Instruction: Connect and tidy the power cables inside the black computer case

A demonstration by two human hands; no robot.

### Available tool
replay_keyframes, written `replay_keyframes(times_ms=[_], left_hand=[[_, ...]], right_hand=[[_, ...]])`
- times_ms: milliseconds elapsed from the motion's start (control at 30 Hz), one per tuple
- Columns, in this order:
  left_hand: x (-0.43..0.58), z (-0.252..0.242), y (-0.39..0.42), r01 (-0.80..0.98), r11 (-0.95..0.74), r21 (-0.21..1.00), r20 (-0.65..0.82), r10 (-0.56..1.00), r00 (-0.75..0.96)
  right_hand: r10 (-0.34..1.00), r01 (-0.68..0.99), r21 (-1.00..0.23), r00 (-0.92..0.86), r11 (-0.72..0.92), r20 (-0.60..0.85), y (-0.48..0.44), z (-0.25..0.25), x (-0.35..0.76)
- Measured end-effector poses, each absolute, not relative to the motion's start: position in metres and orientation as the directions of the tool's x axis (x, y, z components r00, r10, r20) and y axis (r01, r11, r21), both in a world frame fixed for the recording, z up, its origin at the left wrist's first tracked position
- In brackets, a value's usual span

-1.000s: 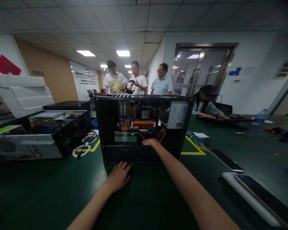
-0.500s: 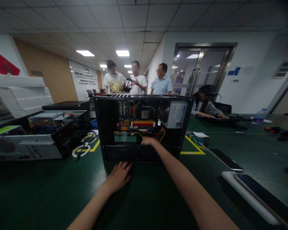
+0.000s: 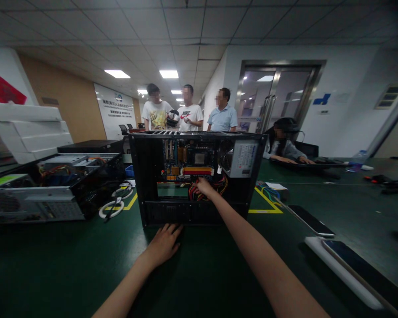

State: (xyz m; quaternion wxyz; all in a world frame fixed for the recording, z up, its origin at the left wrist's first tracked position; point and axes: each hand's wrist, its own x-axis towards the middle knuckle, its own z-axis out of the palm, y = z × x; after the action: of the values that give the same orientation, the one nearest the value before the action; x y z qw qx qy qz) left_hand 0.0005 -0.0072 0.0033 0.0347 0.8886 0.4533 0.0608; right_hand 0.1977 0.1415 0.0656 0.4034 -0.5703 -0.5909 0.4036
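A black computer case stands upright in front of me with its side off. Inside are a motherboard with red and yellow memory slots and, at the upper right, a power supply. My left hand lies flat on the table, fingers spread, the tips against the case's bottom edge. My right hand reaches into the case below the motherboard. Its fingers are closed at a bundle of red, yellow and black power cables; the fingertips are partly hidden.
On the left lies another opened computer case, with coiled white cables beside it. Phones and a white box lie on the right of the green table. Several people stand or sit beyond.
My right hand has moved up slightly inside the case, and the power cable bundle now shows beneath it. My left hand has stayed in place.
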Motion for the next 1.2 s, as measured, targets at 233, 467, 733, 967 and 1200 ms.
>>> replay_keyframes(times_ms=[233, 467, 733, 967, 1200], left_hand=[[0.0, 0.005, -0.009, 0.802, -0.588, 0.109, 0.082, 0.809, 0.582], [0.0, 0.006, -0.009, 0.797, -0.59, 0.129, 0.079, 0.807, 0.585], [0.001, 0.007, -0.01, 0.802, -0.587, 0.111, 0.076, 0.81, 0.582], [0.0, 0.003, -0.008, 0.803, -0.585, 0.11, 0.077, 0.811, 0.58], [0.0, 0.004, -0.008, 0.8, -0.588, 0.118, 0.079, 0.809, 0.583]], right_hand=[[0.969, -0.005, -0.969, 0.009, -0.247, -0.247, 0.136, 0.07, 0.21], [0.876, -0.088, -0.872, -0.061, -0.481, -0.478, 0.141, 0.068, 0.223], [0.844, -0.164, -0.828, -0.111, -0.536, -0.525, 0.148, 0.065, 0.228], [0.837, -0.28, -0.79, -0.131, -0.546, -0.531, 0.152, 0.064, 0.227], [0.847, -0.365, -0.767, -0.153, -0.527, -0.509, 0.153, 0.063, 0.227]])
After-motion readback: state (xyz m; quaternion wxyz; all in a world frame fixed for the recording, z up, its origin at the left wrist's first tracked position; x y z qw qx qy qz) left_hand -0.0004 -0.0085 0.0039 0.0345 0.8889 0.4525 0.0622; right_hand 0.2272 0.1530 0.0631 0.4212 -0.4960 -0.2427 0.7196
